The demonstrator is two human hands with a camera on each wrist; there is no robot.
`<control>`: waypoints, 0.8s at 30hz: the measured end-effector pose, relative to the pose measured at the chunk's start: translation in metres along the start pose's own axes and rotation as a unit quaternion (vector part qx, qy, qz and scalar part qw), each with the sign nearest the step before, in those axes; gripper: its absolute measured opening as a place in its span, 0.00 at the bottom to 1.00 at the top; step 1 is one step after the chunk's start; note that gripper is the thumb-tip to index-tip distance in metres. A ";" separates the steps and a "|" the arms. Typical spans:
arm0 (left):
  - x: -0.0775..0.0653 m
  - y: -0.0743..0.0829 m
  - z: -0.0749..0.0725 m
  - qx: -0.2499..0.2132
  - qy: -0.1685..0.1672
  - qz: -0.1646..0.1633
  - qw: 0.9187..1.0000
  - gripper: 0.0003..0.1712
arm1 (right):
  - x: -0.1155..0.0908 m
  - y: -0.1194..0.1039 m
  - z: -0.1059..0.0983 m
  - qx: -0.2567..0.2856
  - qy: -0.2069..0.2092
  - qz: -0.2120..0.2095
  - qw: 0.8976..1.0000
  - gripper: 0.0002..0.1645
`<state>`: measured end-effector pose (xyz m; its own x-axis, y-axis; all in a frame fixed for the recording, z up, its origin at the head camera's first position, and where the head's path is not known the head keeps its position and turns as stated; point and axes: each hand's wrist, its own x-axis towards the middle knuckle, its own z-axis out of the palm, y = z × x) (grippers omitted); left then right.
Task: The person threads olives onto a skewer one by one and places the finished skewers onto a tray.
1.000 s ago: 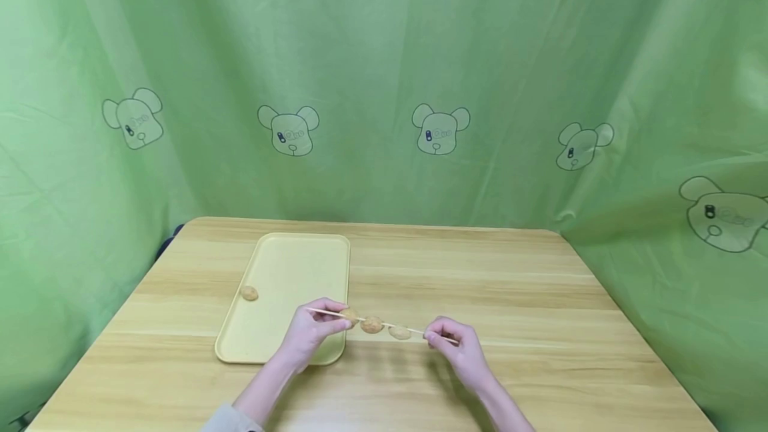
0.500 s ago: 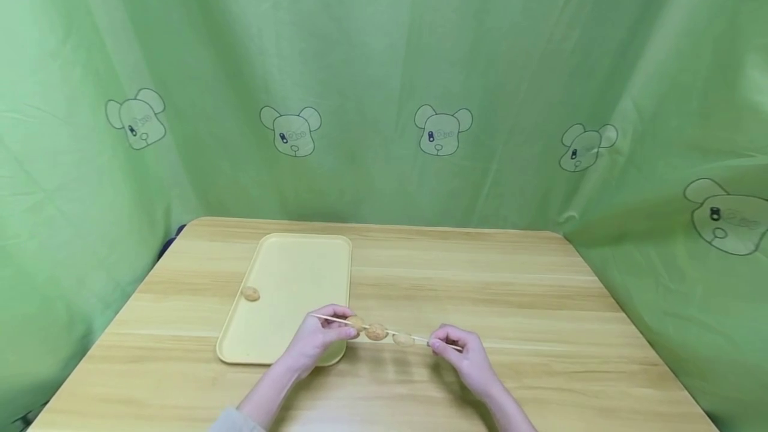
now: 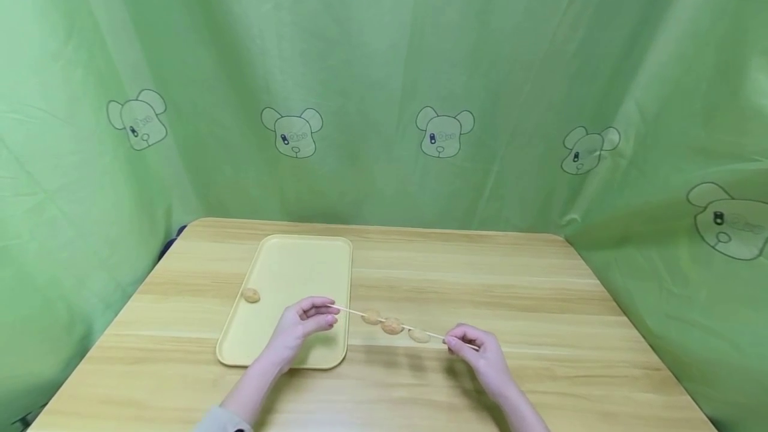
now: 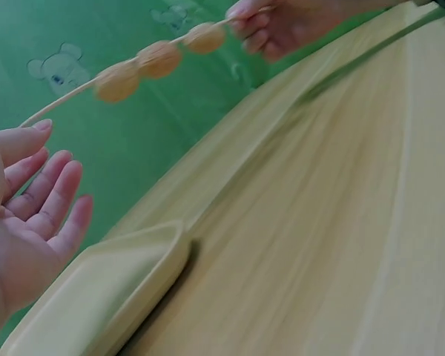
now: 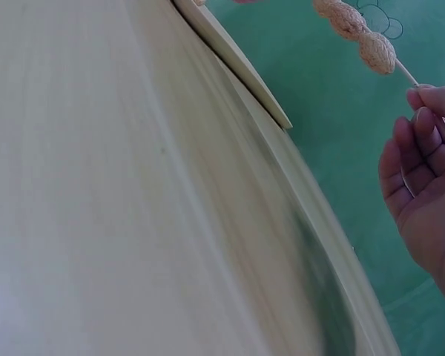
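A thin wooden skewer (image 3: pixel 351 311) is held in the air above the table, running through three tan, wrinkled, oval balls (image 3: pixel 393 326). My right hand (image 3: pixel 477 352) pinches its right end between thumb and fingers, and the tail of the stick lies across the palm in the right wrist view. At the other end, my left hand (image 3: pixel 297 329) has its thumb and index finger apart, with the skewer tip right at the index fingertip. Its other fingers are loosely spread in the left wrist view (image 4: pixel 30 215). One more tan ball (image 3: pixel 251 295) lies at the left side of the yellow tray (image 3: pixel 300 259).
The tray stands on the left half of the wood-grain table (image 3: pixel 480 272), partly under my left hand. A green curtain (image 3: pixel 372 52) with printed bear heads hangs behind and on both sides of the table.
My left fingers have let go of the leftmost ball and drawn back left to the skewer's tip. My right hand has carried the skewer with its three balls to the right.
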<state>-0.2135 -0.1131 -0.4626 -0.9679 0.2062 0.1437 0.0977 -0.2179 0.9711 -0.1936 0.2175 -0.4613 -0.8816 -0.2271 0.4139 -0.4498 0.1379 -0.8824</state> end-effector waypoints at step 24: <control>0.011 0.024 -0.101 0.172 0.166 -0.031 0.971 0.26 | -0.004 0.009 -0.020 -0.017 0.030 0.057 0.998 0.07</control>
<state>-0.2449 -0.2127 -0.4571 -0.9900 -0.1226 0.0697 0.0539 0.1275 0.9904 -0.1972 0.2391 -0.4662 -0.9339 -0.1509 0.3240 -0.3492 0.1921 -0.9171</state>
